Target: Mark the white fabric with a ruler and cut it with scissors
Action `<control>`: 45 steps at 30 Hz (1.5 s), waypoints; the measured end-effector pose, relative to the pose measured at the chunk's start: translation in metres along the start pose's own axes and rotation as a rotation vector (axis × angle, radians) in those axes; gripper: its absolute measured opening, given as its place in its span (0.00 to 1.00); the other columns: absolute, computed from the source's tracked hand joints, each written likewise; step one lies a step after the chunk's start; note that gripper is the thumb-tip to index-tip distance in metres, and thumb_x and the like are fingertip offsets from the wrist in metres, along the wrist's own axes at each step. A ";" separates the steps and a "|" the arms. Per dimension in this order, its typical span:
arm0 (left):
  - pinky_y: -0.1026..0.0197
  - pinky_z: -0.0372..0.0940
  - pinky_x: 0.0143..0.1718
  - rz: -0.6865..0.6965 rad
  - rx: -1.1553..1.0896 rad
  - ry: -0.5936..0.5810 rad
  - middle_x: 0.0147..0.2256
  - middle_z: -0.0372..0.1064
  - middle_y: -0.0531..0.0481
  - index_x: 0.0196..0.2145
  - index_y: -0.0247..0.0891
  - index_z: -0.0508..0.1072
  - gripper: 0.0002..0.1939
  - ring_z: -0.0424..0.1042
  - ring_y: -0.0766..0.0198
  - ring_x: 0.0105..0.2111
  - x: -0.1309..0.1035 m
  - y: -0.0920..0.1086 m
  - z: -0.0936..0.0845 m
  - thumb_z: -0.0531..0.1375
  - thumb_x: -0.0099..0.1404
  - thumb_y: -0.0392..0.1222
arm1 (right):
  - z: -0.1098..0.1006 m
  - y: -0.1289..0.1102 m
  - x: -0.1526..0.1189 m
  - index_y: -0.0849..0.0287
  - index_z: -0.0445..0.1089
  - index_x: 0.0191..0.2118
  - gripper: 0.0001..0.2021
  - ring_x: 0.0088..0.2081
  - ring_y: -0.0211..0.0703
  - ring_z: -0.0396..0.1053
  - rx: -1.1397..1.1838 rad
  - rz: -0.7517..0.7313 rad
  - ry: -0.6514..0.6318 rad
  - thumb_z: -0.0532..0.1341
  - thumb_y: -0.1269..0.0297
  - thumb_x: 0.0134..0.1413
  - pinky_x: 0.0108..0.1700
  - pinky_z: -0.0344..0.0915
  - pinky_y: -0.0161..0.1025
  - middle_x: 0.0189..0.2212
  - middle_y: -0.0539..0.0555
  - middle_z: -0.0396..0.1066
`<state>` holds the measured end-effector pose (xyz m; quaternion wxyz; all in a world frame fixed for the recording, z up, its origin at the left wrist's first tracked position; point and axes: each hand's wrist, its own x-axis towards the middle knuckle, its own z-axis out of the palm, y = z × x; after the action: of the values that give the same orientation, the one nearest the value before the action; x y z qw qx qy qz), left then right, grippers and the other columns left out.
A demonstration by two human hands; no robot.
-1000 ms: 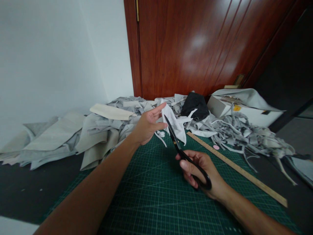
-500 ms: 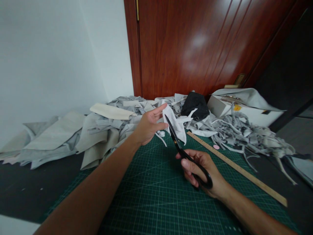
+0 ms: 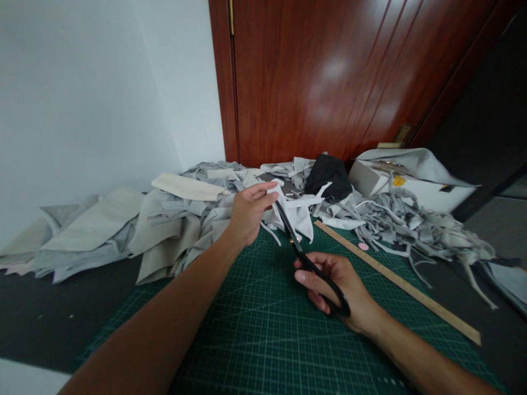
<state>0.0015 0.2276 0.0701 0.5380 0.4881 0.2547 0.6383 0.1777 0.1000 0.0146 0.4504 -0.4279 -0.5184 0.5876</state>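
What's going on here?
A person's left grip pinches a piece of white cloth above a green mat. The right grip holds black scissors, blades pointing up at the cloth near the left fingertips. Whether they are cutting right now is hard to tell. A wooden ruler lies on the right side of the mat, and grey and cream fabric pieces are heaped at the left.

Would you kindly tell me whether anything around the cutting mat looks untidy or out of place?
Yes: beyond the wooden ruler, the grey strips lie in a tangled heap, loose ends trailing over the dark tabletop, unlike the flatter layered fabric pieces at left.
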 end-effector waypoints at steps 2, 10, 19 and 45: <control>0.63 0.66 0.36 -0.002 -0.002 0.024 0.35 0.80 0.49 0.41 0.34 0.83 0.16 0.73 0.68 0.33 0.000 0.001 0.001 0.73 0.52 0.33 | 0.000 0.000 0.000 0.62 0.73 0.39 0.23 0.12 0.28 0.54 -0.004 0.003 0.003 0.80 0.53 0.45 0.14 0.47 0.26 0.12 0.40 0.64; 0.62 0.63 0.29 -0.137 0.061 0.190 0.31 0.75 0.50 0.46 0.36 0.75 0.20 0.72 0.65 0.29 0.001 0.001 0.001 0.70 0.54 0.32 | 0.000 -0.001 0.001 0.62 0.73 0.39 0.24 0.12 0.29 0.53 -0.031 0.031 0.009 0.80 0.52 0.45 0.15 0.47 0.27 0.12 0.41 0.64; 0.63 0.45 0.20 -0.098 0.262 0.060 0.21 0.65 0.52 0.35 0.35 0.85 0.07 0.58 0.70 0.19 0.008 -0.004 -0.012 0.68 0.56 0.35 | 0.002 -0.004 0.001 0.61 0.72 0.37 0.24 0.12 0.29 0.53 -0.034 0.075 0.011 0.80 0.51 0.43 0.14 0.46 0.27 0.11 0.41 0.63; 0.64 0.57 0.26 -0.083 0.117 0.078 0.25 0.72 0.50 0.34 0.34 0.82 0.10 0.65 0.69 0.24 0.008 -0.002 -0.012 0.65 0.52 0.31 | -0.001 -0.002 0.002 0.62 0.73 0.37 0.24 0.12 0.29 0.55 -0.034 0.068 0.020 0.80 0.52 0.43 0.14 0.48 0.27 0.12 0.41 0.65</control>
<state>-0.0079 0.2383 0.0660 0.5242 0.4826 0.3320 0.6181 0.1783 0.1023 0.0164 0.4281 -0.4588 -0.5090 0.5892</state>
